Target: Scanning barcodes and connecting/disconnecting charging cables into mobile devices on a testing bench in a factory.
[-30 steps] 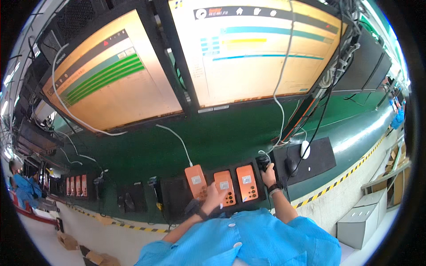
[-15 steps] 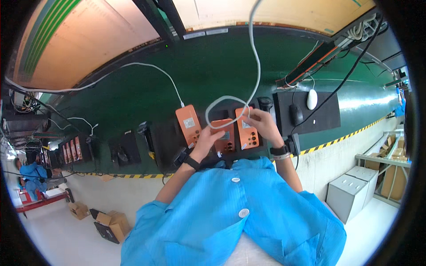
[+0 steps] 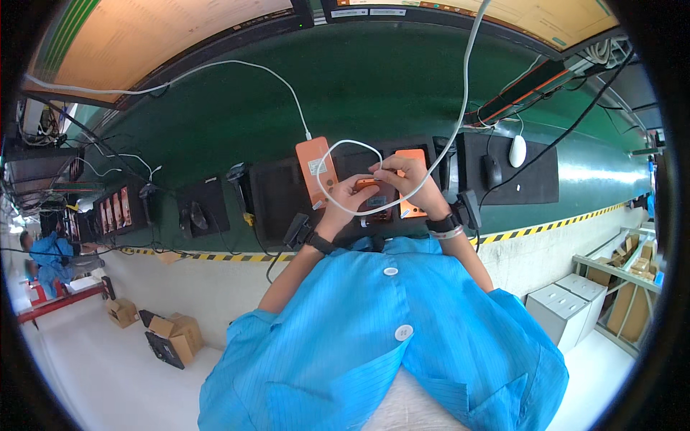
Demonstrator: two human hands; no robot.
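My left hand [image 3: 346, 205] is closed round an orange phone [image 3: 366, 184] in the middle, its end tilted up toward me. My right hand [image 3: 411, 179] pinches the end of a white cable [image 3: 463, 100] against the top edge of that phone. The fingers hide the plug, so I cannot tell whether it is inserted. A loop of the cable hangs in front of both hands. To the left lies a second orange phone [image 3: 310, 154], with another white cable [image 3: 277, 75] at its top edge. A third orange phone [image 3: 411, 154] lies partly under my right hand.
Monitors [image 3: 194, 50] line the far side of the green bench [image 3: 366, 79]. At the right, a white mouse [image 3: 517, 151] and a black mouse [image 3: 491, 172] sit on a dark mat [image 3: 535, 190]. Barcode scanners [image 3: 238, 179] stand beside the phones. Striped tape [image 3: 546, 230] marks the near edge.
The middle phone's end has tilted up in my left hand. My right hand has moved left from the right phone to it, bringing the cable end to its edge. The view has shifted.
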